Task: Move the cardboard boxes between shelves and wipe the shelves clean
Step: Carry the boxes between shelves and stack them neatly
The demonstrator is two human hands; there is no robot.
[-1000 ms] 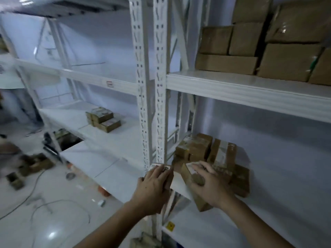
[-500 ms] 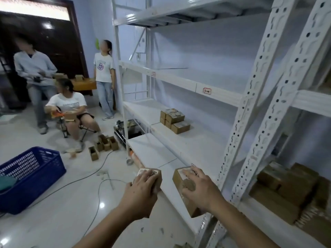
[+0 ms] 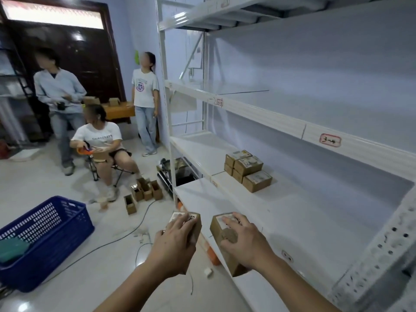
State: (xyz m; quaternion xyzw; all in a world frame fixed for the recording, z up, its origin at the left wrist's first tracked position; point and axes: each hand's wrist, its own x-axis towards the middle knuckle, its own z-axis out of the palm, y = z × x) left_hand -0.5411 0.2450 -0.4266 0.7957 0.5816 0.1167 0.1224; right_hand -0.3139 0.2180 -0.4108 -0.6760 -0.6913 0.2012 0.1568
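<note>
"3-4" on a red-bordered shelf label (image 3: 330, 140)

The left grip (image 3: 174, 242) and right grip (image 3: 244, 240) each held a box, the left box (image 3: 193, 221) beside the right box (image 3: 219, 230), at the lower shelf (image 3: 225, 201) edge, with stacked boxes (image 3: 247, 170) on the middle shelf (image 3: 292, 206) beyond the right grip and a crate (image 3: 45, 239) on the floor (image 3: 90, 289) left of the left grip.

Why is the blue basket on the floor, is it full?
Nearly empty. Through the blue basket walls and open top only a green thing shows in one corner.
</note>
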